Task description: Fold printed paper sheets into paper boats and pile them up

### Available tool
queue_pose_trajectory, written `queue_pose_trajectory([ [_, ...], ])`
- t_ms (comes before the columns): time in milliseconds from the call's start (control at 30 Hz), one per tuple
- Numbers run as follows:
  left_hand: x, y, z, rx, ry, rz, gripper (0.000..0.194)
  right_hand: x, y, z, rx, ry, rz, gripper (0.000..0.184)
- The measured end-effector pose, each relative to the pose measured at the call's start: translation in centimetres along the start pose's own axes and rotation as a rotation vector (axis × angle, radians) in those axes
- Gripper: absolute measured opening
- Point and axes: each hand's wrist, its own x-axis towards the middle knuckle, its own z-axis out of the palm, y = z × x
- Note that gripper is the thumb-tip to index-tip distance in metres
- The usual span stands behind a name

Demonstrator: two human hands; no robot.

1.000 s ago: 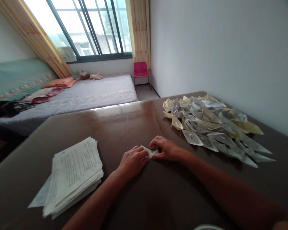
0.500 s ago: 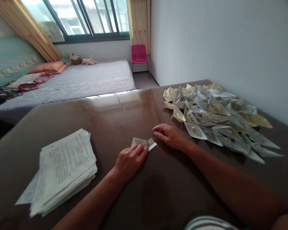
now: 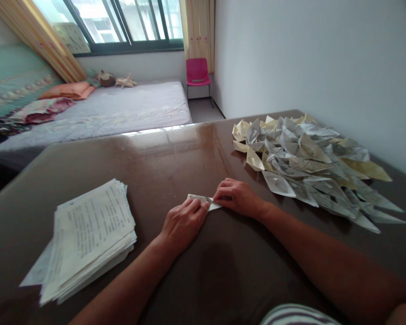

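A small folded piece of paper (image 3: 216, 206) lies on the brown tabletop between my hands. My left hand (image 3: 186, 217) is closed on its left part, pressing it down with the fingers and hiding some of it. At the right end, the fingertips of my right hand (image 3: 236, 195) are pinched together on the paper's edge. To the right lies a heap of folded paper boats (image 3: 291, 153), some cream and some printed grey-white. Left of my hands is a stack of printed sheets (image 3: 91, 239), loosely squared.
The glossy brown table (image 3: 149, 167) reaches to a white wall (image 3: 284, 58) on the right. Beyond it are a bed (image 3: 138, 106) with pillows and stuffed toys, a pink chair (image 3: 198, 72), and a window (image 3: 131, 27) with yellow curtains.
My right hand has moved left and down onto the right end of the folded paper, its fingers now touching it. My left hand stays on the paper. The view has shifted slightly.
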Motion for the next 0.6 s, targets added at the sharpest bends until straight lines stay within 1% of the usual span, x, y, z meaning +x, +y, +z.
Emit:
queue_pose_trajectory([
  [100,0.1,0.0,0.0,-0.016,-0.02,-0.002,0.025,0.0,-0.3,-0.6,-0.092,-0.066,-0.079,0.017],
  [200,0.2,0.0,0.1,-0.023,0.007,-0.007,0.027,-0.1,-0.1,-1.3,-0.147,-0.119,-0.151,0.02],
  [267,0.3,-0.1,0.2,-0.037,0.02,-0.022,0.03,-0.2,0.1,-1.6,-0.151,-0.142,-0.191,0.025],
  [333,0.5,-0.1,0.1,-0.056,-0.002,-0.037,0.031,-0.2,0.4,-1.8,-0.118,-0.154,-0.202,0.028],
  [400,0.7,-0.1,0.0,-0.074,-0.035,-0.05,0.029,-0.2,0.6,-1.7,-0.062,-0.159,-0.181,0.024],
  [500,0.9,0.0,-0.4,-0.086,-0.051,-0.083,0.027,-0.1,0.9,-1.2,0.002,-0.115,-0.102,0.017],
  [600,1.0,0.1,-0.6,-0.083,-0.061,-0.124,0.027,0.3,0.8,-0.3,-0.016,-0.065,-0.002,0.02],
])
